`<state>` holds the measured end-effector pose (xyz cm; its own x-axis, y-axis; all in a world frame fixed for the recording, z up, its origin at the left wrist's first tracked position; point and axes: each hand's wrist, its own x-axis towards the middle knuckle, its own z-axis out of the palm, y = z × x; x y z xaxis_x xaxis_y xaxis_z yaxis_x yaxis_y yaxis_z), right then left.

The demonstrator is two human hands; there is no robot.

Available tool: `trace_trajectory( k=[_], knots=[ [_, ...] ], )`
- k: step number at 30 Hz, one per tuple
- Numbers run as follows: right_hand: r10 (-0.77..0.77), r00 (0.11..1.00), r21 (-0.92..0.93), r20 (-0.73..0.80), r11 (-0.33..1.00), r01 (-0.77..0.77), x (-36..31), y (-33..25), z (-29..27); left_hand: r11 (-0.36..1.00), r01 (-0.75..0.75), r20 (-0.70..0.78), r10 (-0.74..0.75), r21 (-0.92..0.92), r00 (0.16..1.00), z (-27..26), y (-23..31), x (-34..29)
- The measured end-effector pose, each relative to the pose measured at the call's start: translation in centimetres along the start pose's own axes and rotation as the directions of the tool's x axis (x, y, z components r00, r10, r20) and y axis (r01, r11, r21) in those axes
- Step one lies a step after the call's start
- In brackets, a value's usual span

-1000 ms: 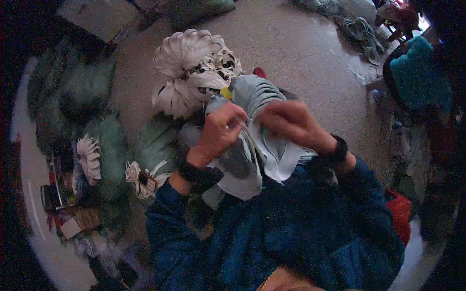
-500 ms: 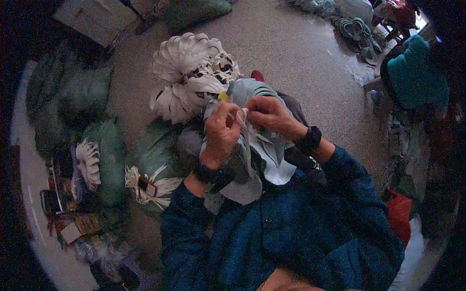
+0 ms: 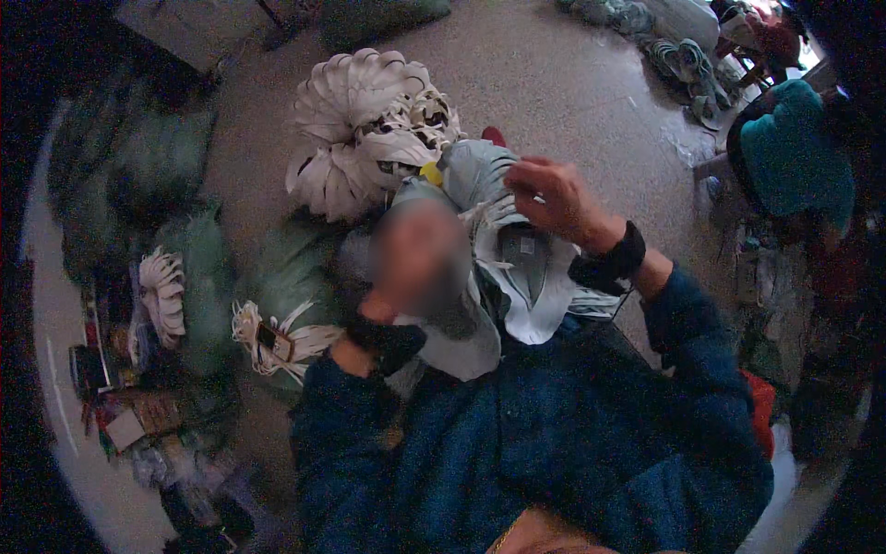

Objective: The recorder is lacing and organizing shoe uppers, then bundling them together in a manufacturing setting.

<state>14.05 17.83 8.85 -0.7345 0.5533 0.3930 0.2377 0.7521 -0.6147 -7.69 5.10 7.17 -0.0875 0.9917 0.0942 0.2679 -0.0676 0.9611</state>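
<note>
My left hand (image 3: pixel 420 254) is smeared by a round blur, so its fingers and anything in them cannot be made out. Under and beside it, a grey cloth flap (image 3: pixel 466 346) hangs over my lap. My right hand (image 3: pixel 558 198) is raised to the right with its fingers bent together; what they hold, if anything, is hidden. Below that hand lies a grey-and-white piece like a shoe upper (image 3: pixel 540 319), opened out, with a small pale label inside. Behind it a bundle of similar grey pieces (image 3: pixel 475 166) rests on my legs, with a yellow bit (image 3: pixel 431 174) at its left.
Fanned stacks of white pieces (image 3: pixel 360 92) lie on the speckled floor (image 3: pixel 544 83) ahead. Green sacks (image 3: pixel 300 263) stand left, one with a tied white bundle (image 3: pixel 281 342) on top. A cardboard box (image 3: pixel 143 420) sits lower left. A person in a teal top (image 3: pixel 798 157) is at right.
My hands have come apart from the pinch they shared on a white strip. The right hand has moved right and slightly up, uncovering the grey-and-white piece; the left stays near its place.
</note>
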Motion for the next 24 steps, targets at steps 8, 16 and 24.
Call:
trace_trajectory(
  k=[8, 16, 24],
  knots=[
    [0.373, 0.832, 0.840, 0.411, 0.199, -0.504, -1.4, -1.7, 1.6, 0.865, 0.138, 0.066, -0.121, -0.483, 0.990, -0.6, -0.9, -0.3],
    [0.329, 0.878, 0.902, 0.348, 0.139, -0.409, -1.8, -1.5, 1.5, 0.700, 0.040, 0.075, 0.019, -0.713, 0.997, 0.4, 0.9, 1.2],
    [0.319, 0.866, 0.860, 0.386, 0.215, -0.463, -2.7, -1.7, 1.0, 0.247, 0.275, 0.238, -0.171, -0.929, 0.956, 0.6, -1.3, 0.6]
  ],
)
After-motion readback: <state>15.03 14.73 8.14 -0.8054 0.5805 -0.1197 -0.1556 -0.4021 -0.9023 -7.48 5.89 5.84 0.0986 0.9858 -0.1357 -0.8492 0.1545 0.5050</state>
